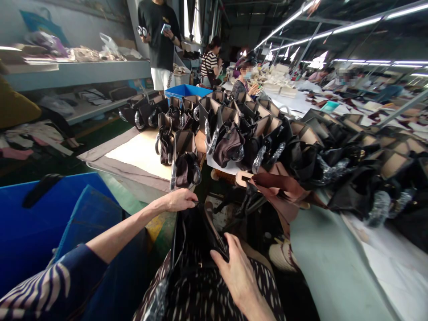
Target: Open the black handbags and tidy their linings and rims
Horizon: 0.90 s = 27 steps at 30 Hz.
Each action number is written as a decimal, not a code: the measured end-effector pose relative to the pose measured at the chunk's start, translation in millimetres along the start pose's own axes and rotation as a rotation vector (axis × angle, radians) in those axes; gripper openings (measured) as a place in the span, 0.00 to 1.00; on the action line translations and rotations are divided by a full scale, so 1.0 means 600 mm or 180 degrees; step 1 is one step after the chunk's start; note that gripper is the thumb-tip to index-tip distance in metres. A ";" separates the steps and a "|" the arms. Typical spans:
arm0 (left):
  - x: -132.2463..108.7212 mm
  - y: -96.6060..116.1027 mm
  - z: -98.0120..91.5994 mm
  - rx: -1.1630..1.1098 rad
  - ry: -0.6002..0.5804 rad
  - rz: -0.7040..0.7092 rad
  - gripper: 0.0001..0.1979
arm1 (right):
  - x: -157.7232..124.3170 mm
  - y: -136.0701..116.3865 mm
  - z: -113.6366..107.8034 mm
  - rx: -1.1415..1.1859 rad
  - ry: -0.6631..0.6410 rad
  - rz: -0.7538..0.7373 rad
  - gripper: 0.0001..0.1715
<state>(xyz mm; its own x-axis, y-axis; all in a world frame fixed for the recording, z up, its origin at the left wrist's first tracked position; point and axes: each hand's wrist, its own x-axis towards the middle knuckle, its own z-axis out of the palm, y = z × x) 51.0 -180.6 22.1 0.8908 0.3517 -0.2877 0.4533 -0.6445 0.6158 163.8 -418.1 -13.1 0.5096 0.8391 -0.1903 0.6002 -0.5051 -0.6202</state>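
Note:
On my lap rests a black handbag (190,234), its mouth facing up and its inside dark. My left hand (180,199) is closed on the far top edge of the bag, thumb and fingers pinched together. On the near right side, my right hand (237,269) grips the bag's other edge between thumb and fingers. Clear plastic wrap (157,301) shows at the bag's lower left. Beyond my hands, a brown leather piece (279,189) hangs over the table edge.
Many black handbags (229,145) with plastic-wrapped handles crowd the tables ahead and right. A blue bin (23,209) stands at my left. A grey-green surface (329,254) lies at right. A standing person (160,35) holds a phone; others sit farther back.

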 end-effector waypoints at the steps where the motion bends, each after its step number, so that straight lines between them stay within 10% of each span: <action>1: -0.001 0.001 0.000 0.0085 0.0011 -0.0023 0.12 | 0.003 -0.004 0.003 -0.0006 -0.0025 0.0023 0.28; 8: -0.003 0.005 0.001 0.0338 -0.0115 -0.0095 0.27 | 0.025 -0.044 -0.045 0.0369 -0.0563 -0.0168 0.07; 14: -0.018 -0.023 -0.009 -0.0724 -0.0822 -0.0212 0.27 | 0.030 -0.027 -0.138 0.0697 -0.1504 -0.0042 0.10; 27: -0.032 -0.002 -0.018 -0.0444 -0.0747 0.0445 0.26 | 0.035 -0.021 -0.141 0.0735 -0.1865 -0.0220 0.17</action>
<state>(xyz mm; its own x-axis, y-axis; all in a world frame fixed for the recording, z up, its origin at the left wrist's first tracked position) 32.9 -179.2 35.0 0.9345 0.0893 -0.3445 0.3315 -0.5704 0.7515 218.8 -411.1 55.3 0.0130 0.8725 -0.4884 0.4378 -0.4442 -0.7817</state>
